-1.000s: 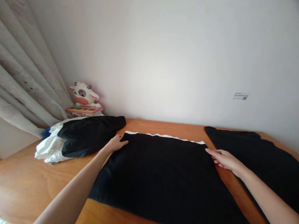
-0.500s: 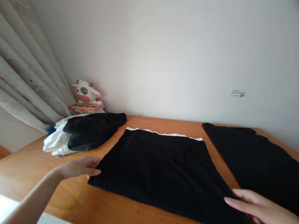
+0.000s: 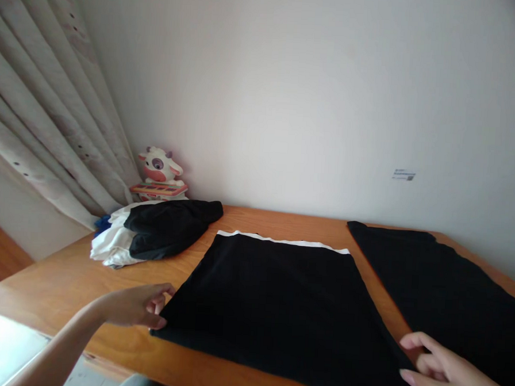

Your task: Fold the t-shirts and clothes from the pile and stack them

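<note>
The folded garment (image 3: 277,309) lies centre frame on the table (image 3: 63,281). A second garment (image 3: 442,283) lies right of it; a clothes pile (image 3: 152,233) upper left, toy figure (image 3: 160,173) behind.

Black cloth (image 3: 277,309) with a thin white strip along the far edge. Another black cloth (image 3: 446,283) beside. Orange-brown table (image 3: 63,275). Black, white and a bit of blue in the pile (image 3: 151,236). White and pink toy cow (image 3: 160,170). Pale curtain (image 3: 42,101) with little dark dots.
</note>
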Motion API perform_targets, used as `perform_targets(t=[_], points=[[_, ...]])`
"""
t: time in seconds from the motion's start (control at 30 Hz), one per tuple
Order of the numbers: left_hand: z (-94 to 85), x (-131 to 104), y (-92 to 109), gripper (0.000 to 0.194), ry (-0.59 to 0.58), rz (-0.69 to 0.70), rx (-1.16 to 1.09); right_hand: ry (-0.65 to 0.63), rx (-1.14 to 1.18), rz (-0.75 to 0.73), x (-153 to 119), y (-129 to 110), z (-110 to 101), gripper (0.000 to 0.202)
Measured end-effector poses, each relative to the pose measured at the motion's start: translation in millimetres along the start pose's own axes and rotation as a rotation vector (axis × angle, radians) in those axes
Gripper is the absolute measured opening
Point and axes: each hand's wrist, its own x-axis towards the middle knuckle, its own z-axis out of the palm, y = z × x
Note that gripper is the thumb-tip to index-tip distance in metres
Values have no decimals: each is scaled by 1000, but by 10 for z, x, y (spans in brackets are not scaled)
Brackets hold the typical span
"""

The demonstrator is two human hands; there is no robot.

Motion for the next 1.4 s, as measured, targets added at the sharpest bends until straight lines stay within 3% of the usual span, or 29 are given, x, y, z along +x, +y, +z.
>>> perform_targets(t=[0.07,0.1,0.13,0.2,0.3,0.37,0.43,0.53,0.63,0.77,0.93,1.03,1.1,1.17,1.23,1.27,1.4], points=[[-14,38,215,72,104,-30,114,-61,34,-58,66,-222,-24,47],[-7,91,372,70,197,-13,173,-30,33,-94,117,-388,-9,46],[13,170,559,65,311,41,232,41,19,-138,179,-583,34,43],[100,399,993,48,468,221,289,51,-12,-264,328,-1023,218,34],[336,872,1648,31,505,458,293,104,-83,-469,581,-1649,684,27],[541,1209,1965,31,507,508,301,107,-159,-537,741,-1934,1019,34],[746,1501,2131,34,546,483,292,71,-207,-597,868,-2067,1288,41],[966,1774,2129,39,610,396,244,49,-297,-493,985,-2022,1488,49],[987,1864,1954,51,618,368,253,45,-437,-264,1057,-1848,1455,65],[757,1928,1626,64,659,159,307,27,-505,-61,1179,-1643,1263,76],[475,2035,1229,70,639,-53,279,76,-514,45,1367,-1435,1132,73],[416,2008,1129,71,652,-100,250,114,-524,58,1425,-1360,1113,70],[411,1953,1172,67,750,-77,257,178,-558,45,1427,-1396,1105,65],[437,1912,1317,57,830,45,300,281,-640,-19,1407,-1532,1114,57],[511,1926,1543,49,814,196,332,341,-688,-124,1378,-1751,1172,50],[570,1960,1671,48,780,227,320,332,-669,-162,1362,-1874,1226,49],[865,2185,2074,59,689,111,221,188,-514,-155,1319,-2216,1553,53]])
